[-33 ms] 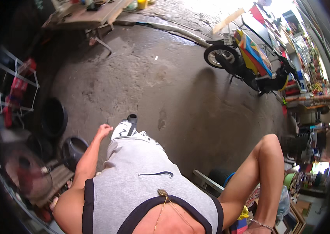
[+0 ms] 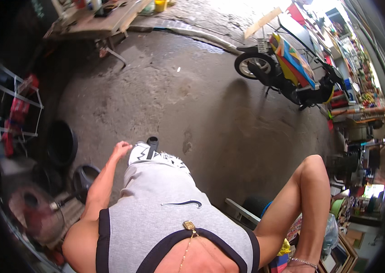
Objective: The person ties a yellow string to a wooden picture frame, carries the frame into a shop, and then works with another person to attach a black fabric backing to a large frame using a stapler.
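I look down at my own chest in a grey sleeveless shirt (image 2: 160, 218) with a gold pendant (image 2: 189, 225). My left hand (image 2: 120, 149) hangs by my left hip, its fingers loosely curled with nothing in them, just above patterned shorts (image 2: 156, 157) and a black sandal (image 2: 152, 144). My right arm is bent, elbow (image 2: 314, 169) pointing out. A bracelet (image 2: 304, 262) circles its wrist at the lower edge, and the right hand itself is cut off by the frame.
A colourful motor scooter (image 2: 288, 73) is parked at the far right on the concrete floor (image 2: 188, 91). A wooden table (image 2: 97, 20) stands at the back left. Black tyres (image 2: 63, 143), a floor fan (image 2: 33, 214) and a white wire rack (image 2: 17, 104) line the left. Cluttered shelves (image 2: 360, 91) fill the right.
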`<state>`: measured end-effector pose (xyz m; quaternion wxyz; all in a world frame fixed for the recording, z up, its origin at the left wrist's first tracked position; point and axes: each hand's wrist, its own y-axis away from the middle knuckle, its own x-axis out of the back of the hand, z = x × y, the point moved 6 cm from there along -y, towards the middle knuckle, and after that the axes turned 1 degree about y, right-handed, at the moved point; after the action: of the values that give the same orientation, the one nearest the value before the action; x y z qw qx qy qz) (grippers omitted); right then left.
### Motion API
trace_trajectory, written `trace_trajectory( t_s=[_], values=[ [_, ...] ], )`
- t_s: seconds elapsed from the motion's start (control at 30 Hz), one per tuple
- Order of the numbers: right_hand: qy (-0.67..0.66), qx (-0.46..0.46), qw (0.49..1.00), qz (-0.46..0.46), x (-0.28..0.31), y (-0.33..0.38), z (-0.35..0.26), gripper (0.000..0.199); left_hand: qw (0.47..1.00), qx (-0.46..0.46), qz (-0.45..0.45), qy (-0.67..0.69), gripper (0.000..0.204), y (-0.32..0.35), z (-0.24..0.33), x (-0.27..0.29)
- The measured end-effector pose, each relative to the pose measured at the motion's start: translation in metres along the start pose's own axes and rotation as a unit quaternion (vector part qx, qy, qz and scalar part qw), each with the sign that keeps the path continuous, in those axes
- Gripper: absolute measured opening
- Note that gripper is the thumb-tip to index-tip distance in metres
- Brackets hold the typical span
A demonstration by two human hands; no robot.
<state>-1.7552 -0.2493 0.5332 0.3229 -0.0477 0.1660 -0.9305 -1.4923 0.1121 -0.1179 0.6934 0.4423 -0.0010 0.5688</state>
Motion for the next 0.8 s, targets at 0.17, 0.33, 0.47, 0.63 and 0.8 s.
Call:
trace_trajectory(
  t_s=[0.17,0.33,0.47,0.63,0.8],
  values=[
    [0.27,0.16,0.949,-0.033,-0.09,0.106,0.04,0.067,0.977,-0.198,-0.052,0.063,0.056,-0.119,0.251,0.033],
    [0.185,0.135,0.965,-0.131,-0.185,0.23,0.068,0.077,0.961,-0.247,-0.093,0.08,0.048,-0.241,0.456,0.025],
    [0.233,0.119,0.963,-0.061,-0.233,0.346,0.106,0.085,0.966,-0.226,-0.083,0.098,0.054,-0.354,0.444,0.003],
    [0.133,0.094,0.982,-0.096,-0.286,0.48,0.167,0.072,0.988,0.141,-0.068,-0.008,0.037,-0.402,0.33,0.024],
    [0.053,0.065,0.992,-0.093,-0.363,0.614,0.209,0.054,0.934,0.349,-0.072,-0.042,0.028,-0.428,0.375,0.028]
  ],
)
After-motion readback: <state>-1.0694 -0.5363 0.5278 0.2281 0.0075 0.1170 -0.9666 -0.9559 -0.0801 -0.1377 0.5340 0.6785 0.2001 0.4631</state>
